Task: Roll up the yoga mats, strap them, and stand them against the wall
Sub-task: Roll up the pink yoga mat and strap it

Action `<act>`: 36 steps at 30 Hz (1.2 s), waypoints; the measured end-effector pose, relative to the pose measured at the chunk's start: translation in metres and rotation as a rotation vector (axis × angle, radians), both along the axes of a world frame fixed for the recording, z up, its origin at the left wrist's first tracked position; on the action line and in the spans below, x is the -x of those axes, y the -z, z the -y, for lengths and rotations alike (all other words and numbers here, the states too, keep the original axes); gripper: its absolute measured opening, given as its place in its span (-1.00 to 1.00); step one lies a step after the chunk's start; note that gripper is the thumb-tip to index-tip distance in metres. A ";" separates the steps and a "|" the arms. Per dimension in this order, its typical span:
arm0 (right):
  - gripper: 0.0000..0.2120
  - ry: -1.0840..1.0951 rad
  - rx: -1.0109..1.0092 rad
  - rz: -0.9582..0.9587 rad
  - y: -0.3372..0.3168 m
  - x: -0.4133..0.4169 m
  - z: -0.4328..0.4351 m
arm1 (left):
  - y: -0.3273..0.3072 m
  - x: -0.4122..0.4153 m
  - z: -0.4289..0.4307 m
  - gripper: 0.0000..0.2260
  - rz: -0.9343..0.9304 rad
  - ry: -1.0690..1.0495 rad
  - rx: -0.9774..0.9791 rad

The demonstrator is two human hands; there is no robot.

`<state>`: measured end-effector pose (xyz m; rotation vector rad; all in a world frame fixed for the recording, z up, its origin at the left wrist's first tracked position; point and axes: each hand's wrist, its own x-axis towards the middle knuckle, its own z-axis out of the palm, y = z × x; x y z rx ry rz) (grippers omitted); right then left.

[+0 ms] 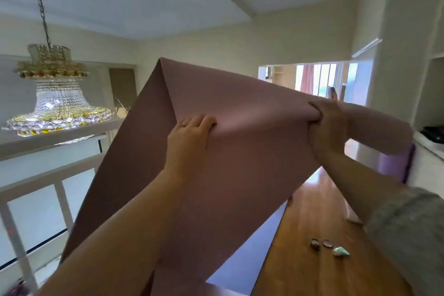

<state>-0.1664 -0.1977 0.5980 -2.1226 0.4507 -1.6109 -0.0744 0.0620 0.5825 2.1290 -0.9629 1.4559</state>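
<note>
Figure: view from the head camera, looking forward and slightly upward across a room.

Pink mat [240, 163]: held up in the air in front of the person, unrolled. It is folded over at the top, with one corner of the fold pointing towards the ceiling. The lower part hangs down to the bottom of the picture.

Left hand [189, 132]: raised, back towards the camera, fingers curled over the mat's upper fold and gripping it near the middle.

Right hand [329, 125]: raised, closed tightly on a bunched part of the mat's upper edge. To the right of this hand the mat droops.

Sleeve [408, 228]: grey knit, on the right arm; the left forearm is bare.

Lilac mat [247, 264]: lies flat on the wooden floor [312, 218], partly hidden behind the hanging pink mat.

Lilac shape [394, 163]: near the right wall, below the drooping end of the pink mat. Whether it is rolled or folded cannot be told.

Small objects [328, 246]: two round pieces and a pale green one, on the floor beside the lilac mat; too small to identify.

Chandelier [57, 94]: crystal and gold, hanging on a chain at the left, above a white railing [60, 175].
</note>
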 end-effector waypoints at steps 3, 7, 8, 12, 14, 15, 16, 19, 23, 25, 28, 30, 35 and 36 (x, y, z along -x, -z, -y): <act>-0.46 0.091 0.229 0.136 -0.021 0.011 -0.003 | 0.000 0.000 0.004 -0.73 -0.069 -0.007 0.043; -0.45 0.060 0.332 0.177 -0.023 0.015 -0.011 | 0.000 -0.009 0.003 -0.72 -0.163 -0.008 0.063; -0.46 0.072 0.339 0.134 -0.020 0.013 -0.013 | 0.002 -0.014 0.001 -0.72 -0.180 -0.028 0.066; -0.54 0.031 0.249 -0.160 0.015 -0.009 -0.021 | 0.021 -0.034 -0.008 -0.74 -0.307 -0.160 0.006; -0.56 0.000 0.177 -0.272 0.046 -0.024 -0.024 | 0.040 -0.050 -0.011 -0.74 -0.388 -0.236 -0.077; -0.56 -0.008 0.153 -0.325 0.064 -0.032 -0.026 | 0.052 -0.059 -0.012 -0.73 -0.418 -0.269 -0.110; -0.56 -0.018 0.131 -0.379 0.082 -0.040 -0.027 | 0.065 -0.068 -0.013 -0.72 -0.445 -0.306 -0.137; -0.55 -0.051 0.070 -0.499 0.136 -0.068 -0.029 | 0.109 -0.096 -0.014 -0.67 -0.538 -0.421 -0.252; -0.50 -0.062 0.043 -0.596 0.188 -0.115 -0.017 | 0.168 -0.140 -0.004 -0.67 -0.583 -0.444 -0.316; -0.48 -0.059 0.044 -0.621 0.209 -0.141 -0.005 | 0.194 -0.164 0.010 -0.63 -0.600 -0.428 -0.343; -0.46 0.000 0.041 -0.641 0.233 -0.182 0.024 | 0.220 -0.201 0.045 -0.52 -0.666 -0.447 -0.407; -0.45 0.054 0.025 -0.674 0.249 -0.211 0.048 | 0.238 -0.231 0.074 -0.49 -0.725 -0.449 -0.469; -0.35 -0.068 0.007 -0.898 0.294 -0.300 0.113 | 0.303 -0.328 0.135 -0.44 -0.942 -0.332 -0.435; -0.29 -0.159 0.001 -0.965 0.305 -0.317 0.125 | 0.321 -0.347 0.142 -0.42 -1.003 -0.292 -0.448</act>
